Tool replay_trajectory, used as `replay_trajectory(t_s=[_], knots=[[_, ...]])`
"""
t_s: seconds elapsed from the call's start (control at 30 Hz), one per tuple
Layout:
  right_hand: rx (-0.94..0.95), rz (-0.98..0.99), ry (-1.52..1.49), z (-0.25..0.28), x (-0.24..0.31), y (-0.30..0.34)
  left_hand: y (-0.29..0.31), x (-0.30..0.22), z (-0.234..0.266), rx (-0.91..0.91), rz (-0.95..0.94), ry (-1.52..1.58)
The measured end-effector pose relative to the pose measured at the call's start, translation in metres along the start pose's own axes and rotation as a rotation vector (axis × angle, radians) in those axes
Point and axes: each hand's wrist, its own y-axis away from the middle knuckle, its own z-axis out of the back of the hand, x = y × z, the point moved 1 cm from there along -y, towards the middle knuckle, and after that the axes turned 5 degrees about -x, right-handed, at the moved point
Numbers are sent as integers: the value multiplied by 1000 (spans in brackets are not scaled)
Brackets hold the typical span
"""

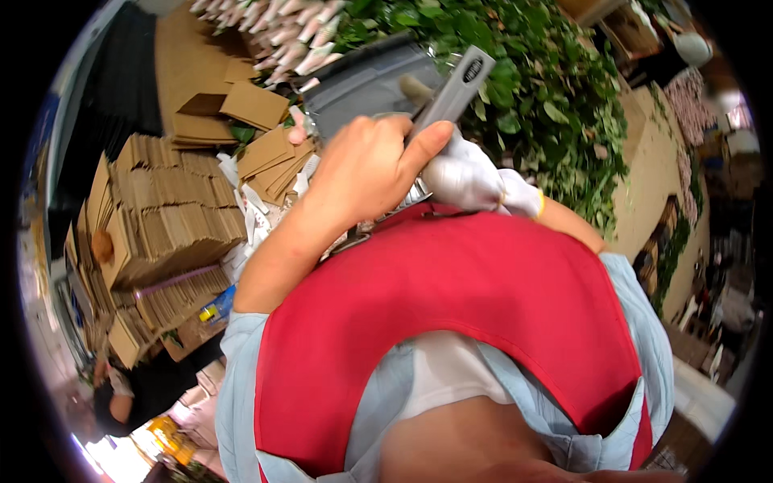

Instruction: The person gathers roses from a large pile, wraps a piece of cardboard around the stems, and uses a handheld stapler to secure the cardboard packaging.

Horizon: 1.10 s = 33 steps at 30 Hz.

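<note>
My left hand (366,165), bare, is closed around a long, flat grey tool handle (469,72) with a dark oval label. The handle slants up and to the right from my fist, my thumb along its near side. What the tool's other end looks like is hidden. Right beside it my right hand (467,173), in a white glove, is curled up close to the tool, in front of my red apron (435,266). Its fingers are mostly hidden. A few metallic bits (417,193) show below my hands. Beyond them lies a dark grey tray (362,84).
Green leafy stems (547,105) heap up at the far right. Pale pink-and-white wrapped bundles (298,28) lie at the back. Stacked cardboard pieces (165,213) fill the left side, with loose cardboard (258,105) behind. A person in dark clothing (153,394) is at lower left.
</note>
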Motion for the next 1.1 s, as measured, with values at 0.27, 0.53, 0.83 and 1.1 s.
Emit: replay_trajectory(t_s=[0.27, 0.53, 0.83, 1.1], knots=[[125, -294, -941, 66, 38, -45, -73, 97, -8, -287, -154, 26], [419, -288, 534, 143, 91, -128, -84, 141, -59, -103, -147, -377], [889, -478, 1670, 137, 11, -179, -86, 146, -65, -195, -163, -264], [880, -326, 1532, 149, -7, -173, -87, 151, -70, -220, -188, -319]])
